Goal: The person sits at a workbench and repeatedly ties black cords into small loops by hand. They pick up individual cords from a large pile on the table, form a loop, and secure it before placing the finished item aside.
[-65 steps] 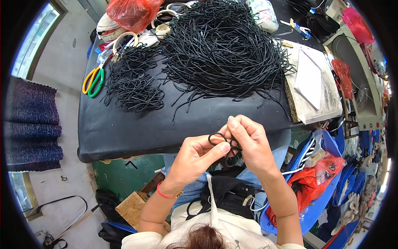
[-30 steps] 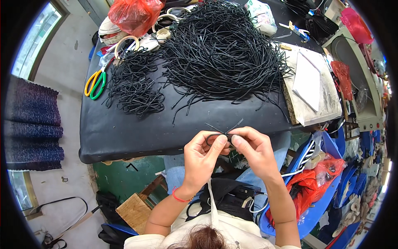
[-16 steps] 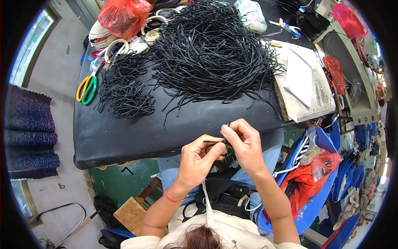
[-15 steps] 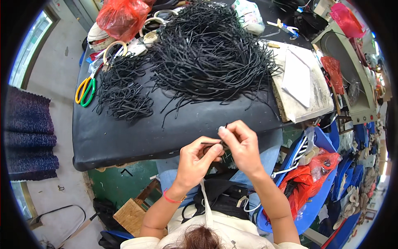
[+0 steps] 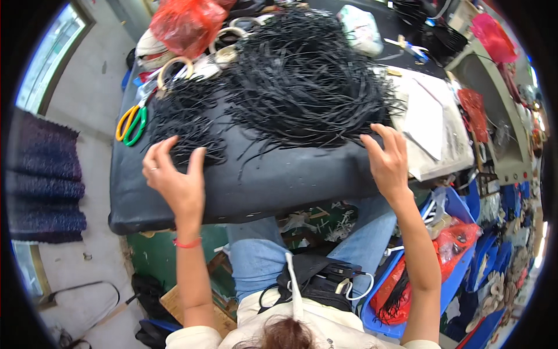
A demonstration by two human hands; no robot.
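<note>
Over the near edge of a small heap of looped black cords (image 5: 185, 116) hovers my left hand (image 5: 176, 177), its thumb and fingers spread with nothing visible between them. My right hand (image 5: 388, 163) is at the near right edge of a large tangled pile of black cords (image 5: 308, 75). Its fingers are bent and its thumb stands apart from them; no cord shows in its grasp. Whether its fingertips touch the pile I cannot tell. Both heaps lie on a black padded table (image 5: 279, 180).
Scissors (image 5: 132, 124) with yellow and green handles lie left of the small heap. Tape rolls (image 5: 174, 72) and a red plastic bag (image 5: 187, 26) are behind it. A pale board (image 5: 447, 154) with white paper is at right. Below stands a blue bin (image 5: 447, 291) holding red bags.
My hands have parted from their pinch on a thin black piece in front of me. The left went to the small heap, the right to the large pile, and both opened.
</note>
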